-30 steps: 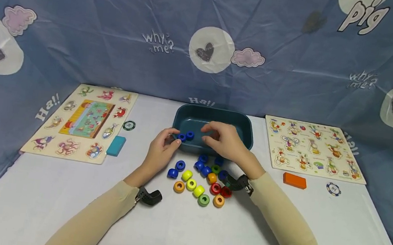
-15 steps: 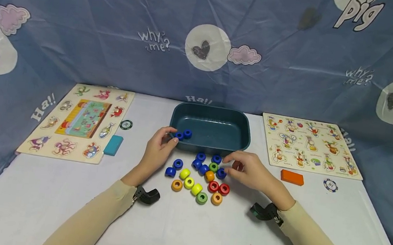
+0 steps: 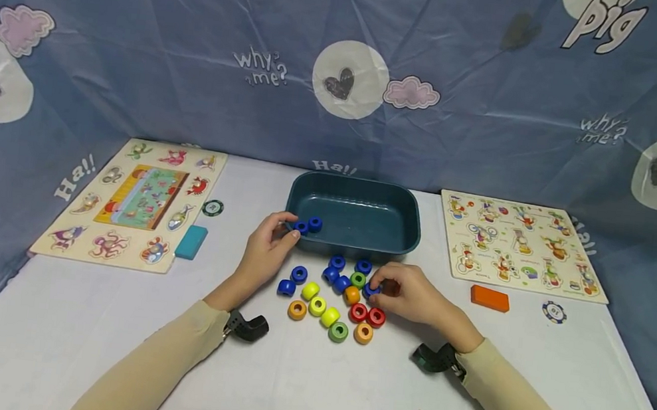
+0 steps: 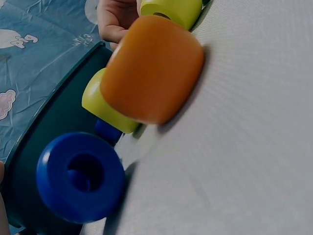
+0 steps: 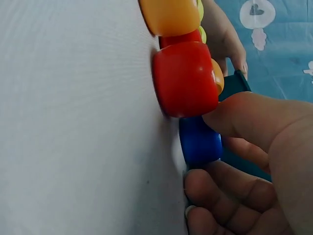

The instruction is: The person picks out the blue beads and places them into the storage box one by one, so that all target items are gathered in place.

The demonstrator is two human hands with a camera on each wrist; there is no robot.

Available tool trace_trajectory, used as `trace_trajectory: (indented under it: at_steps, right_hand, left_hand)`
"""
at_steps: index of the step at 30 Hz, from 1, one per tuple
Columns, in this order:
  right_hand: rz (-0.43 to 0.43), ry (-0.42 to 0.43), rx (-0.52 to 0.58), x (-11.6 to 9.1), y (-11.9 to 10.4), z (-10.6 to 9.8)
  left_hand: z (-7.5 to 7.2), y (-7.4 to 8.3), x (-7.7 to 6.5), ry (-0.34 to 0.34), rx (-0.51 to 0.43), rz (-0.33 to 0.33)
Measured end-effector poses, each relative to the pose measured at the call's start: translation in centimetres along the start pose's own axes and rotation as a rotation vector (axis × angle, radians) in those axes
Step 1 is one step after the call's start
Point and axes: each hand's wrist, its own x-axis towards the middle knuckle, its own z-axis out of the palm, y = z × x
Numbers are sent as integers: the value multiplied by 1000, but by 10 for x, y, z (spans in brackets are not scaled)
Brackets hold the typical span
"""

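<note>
My left hand (image 3: 266, 246) holds the left front corner of a dark teal tray (image 3: 357, 220), thumb and fingers at its rim. Two blue beads (image 3: 315, 224) lie inside the tray by those fingertips. In front of the tray my right hand (image 3: 412, 295) pinches a blue bead (image 5: 199, 142) between thumb and fingers, low at the table, close behind a red bead (image 5: 186, 81). Several loose beads are spread between the hands: blue beads (image 3: 299, 275), yellow beads (image 3: 317, 307), orange beads (image 3: 297, 310), green beads (image 3: 338, 331) and red beads (image 3: 376, 317).
A sea-animal puzzle board (image 3: 80, 219) lies at left, with a teal block (image 3: 191, 242) and a dark poker chip (image 3: 212, 207) beside it. At right are another picture board (image 3: 516, 251), an orange block (image 3: 490, 298) and a white-blue chip (image 3: 554, 312). A blue printed curtain (image 3: 195, 97) hangs behind.
My right hand has come back from over the tray to the beads at its front right and now pinches a blue one. The left hand keeps its place at the tray corner.
</note>
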Motion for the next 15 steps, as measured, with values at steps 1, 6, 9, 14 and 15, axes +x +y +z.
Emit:
trace_trajectory:
  at_steps: [1, 6, 9, 14, 15]
  right_hand:
    - [3, 2, 0, 0, 0, 0]
    - [20, 2, -4, -1, 0, 0]
    - [15, 2, -10, 0, -1, 0]
    - [-69, 47, -28, 7, -16, -12]
    - [-91, 66, -28, 10, -22, -17]
  left_hand:
    - [0, 1, 0, 0, 2, 2]
    - [0, 2, 1, -2, 1, 8]
    - [0, 0, 1, 1, 0, 6]
    - [0, 0, 0, 8, 4, -4]
    - [0, 0, 0, 9, 5, -2]
